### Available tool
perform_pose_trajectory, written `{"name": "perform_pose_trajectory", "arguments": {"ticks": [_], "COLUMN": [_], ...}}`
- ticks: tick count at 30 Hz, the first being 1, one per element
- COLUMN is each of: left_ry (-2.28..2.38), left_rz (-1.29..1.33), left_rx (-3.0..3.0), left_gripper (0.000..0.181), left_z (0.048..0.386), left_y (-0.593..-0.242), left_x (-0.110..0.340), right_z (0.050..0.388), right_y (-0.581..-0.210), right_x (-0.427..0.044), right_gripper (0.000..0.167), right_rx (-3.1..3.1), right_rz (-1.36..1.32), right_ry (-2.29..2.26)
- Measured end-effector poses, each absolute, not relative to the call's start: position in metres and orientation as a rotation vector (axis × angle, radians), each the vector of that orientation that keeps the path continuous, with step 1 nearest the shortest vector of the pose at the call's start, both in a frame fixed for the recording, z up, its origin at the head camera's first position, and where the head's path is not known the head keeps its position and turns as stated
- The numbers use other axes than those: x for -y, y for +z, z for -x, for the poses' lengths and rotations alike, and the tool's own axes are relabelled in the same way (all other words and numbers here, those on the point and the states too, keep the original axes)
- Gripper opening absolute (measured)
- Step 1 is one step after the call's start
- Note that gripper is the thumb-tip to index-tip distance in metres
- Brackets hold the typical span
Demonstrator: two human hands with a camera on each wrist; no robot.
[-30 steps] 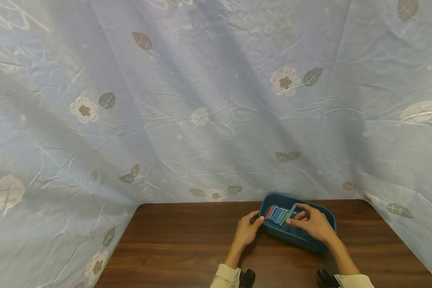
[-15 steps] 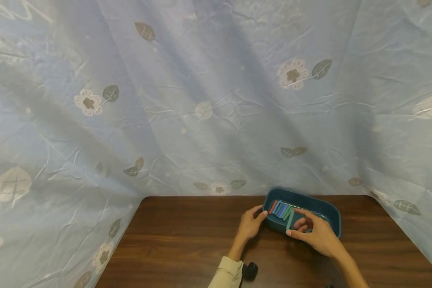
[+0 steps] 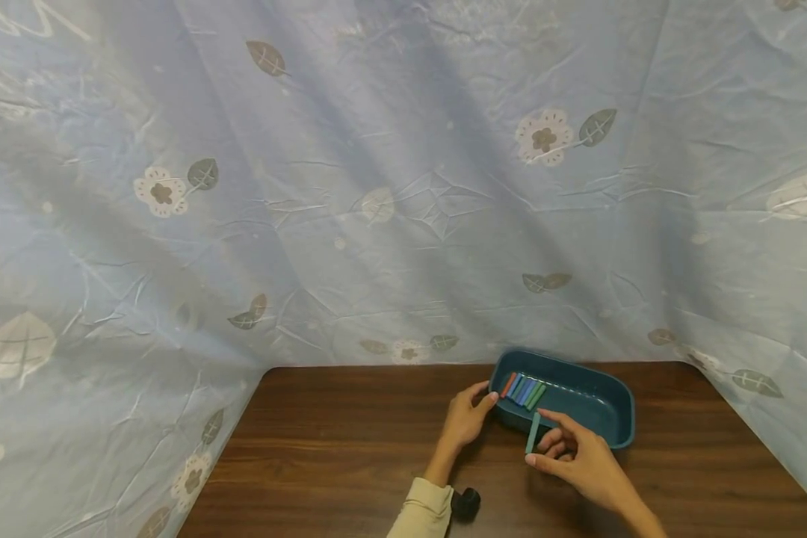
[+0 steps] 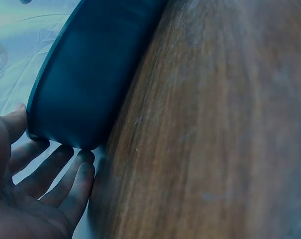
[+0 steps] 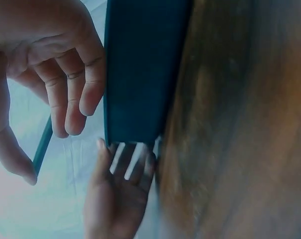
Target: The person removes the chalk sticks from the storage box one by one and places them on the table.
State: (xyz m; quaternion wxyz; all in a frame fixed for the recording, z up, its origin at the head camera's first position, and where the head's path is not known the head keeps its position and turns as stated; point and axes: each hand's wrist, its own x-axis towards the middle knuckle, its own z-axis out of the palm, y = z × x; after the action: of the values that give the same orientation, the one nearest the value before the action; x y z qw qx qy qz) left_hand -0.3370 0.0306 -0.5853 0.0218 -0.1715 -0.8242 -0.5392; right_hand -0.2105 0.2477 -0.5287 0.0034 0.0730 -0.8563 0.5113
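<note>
In the head view a dark blue tub (image 3: 601, 437) stands on the table. My left hand (image 3: 464, 422) touches its left end; in the left wrist view the fairly straight fingers (image 4: 45, 172) meet the end wall and the thumb lies at the rim. Near the tub's front rim, my right hand (image 3: 581, 456) pinches a teal chalk-like stick (image 3: 533, 433) end to end between thumb and index finger, with the other fingers loosely bent. Inside the tub, at its left, several similar sticks (image 3: 522, 391) lie side by side: red, blue and green.
The dark wood table (image 3: 350, 433) ends at a hanging pale blue curtain (image 3: 376, 261) printed with flowers and leaves. A black wrist device (image 3: 467, 505) sits by the left sleeve (image 3: 422, 508).
My right hand has carried the teal stick from inside the tub out over its front rim, towards me and slightly left. My left hand stays at the tub's left end.
</note>
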Motion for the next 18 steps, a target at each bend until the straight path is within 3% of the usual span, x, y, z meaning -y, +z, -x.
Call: {"name": "perform_pose_trajectory", "arguments": {"ticks": [18], "left_ry": [-1.701], "left_rz": [0.522], "left_rx": [2.542], "left_gripper": [0.042], "left_z": [0.337], "left_y": [-0.585], "left_x": [-0.032], "right_z": [0.214], "right_y": [-0.562], "right_x": [-0.227], "right_gripper": [0.088], "right_rx": [2.792], "right_rz": [-0.401], "right_ry": [1.517]}}
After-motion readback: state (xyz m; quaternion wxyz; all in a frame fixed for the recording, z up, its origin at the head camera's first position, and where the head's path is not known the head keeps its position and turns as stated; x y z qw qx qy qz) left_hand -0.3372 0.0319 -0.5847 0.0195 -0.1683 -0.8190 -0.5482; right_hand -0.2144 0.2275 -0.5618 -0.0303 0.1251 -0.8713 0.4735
